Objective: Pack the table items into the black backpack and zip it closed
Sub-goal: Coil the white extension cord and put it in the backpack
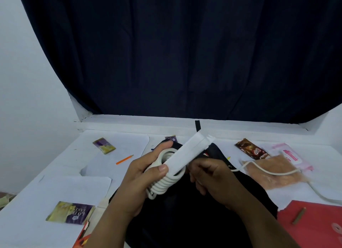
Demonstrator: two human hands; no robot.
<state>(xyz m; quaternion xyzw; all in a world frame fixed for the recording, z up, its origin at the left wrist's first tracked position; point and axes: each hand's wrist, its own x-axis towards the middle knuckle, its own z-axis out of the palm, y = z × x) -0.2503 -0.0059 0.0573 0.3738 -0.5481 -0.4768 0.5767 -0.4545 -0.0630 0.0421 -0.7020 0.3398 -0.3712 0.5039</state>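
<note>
Head view: the person looks down at both hands over the table.
Power strip: a white power strip (187, 151) is held above the black backpack (185, 210), tilted, with its far end higher.
Cord: the white cord (164, 181) is wound in many loops around the near end of the strip; its free part runs to the right across a clear bag (273, 172).
Left hand: the left hand (140, 181) grips the strip and coils, the thumb pressing on the strip and the fingers curled behind.
Right hand: the right hand (212, 179) has curled fingers at the cord beside the coils; whether it pinches the cord I cannot tell.
Backpack: it lies flat in the middle of the table, under the hands.
Table: white table (46, 207) with paper sheets, an orange pencil (124, 159), two cake packets (71, 213), a brown snack packet (251, 149), a pink tissue pack (290, 153), and a red folder (312, 227) at the right.
Room: dark blue curtain (175, 53) behind, white wall on the left.
</note>
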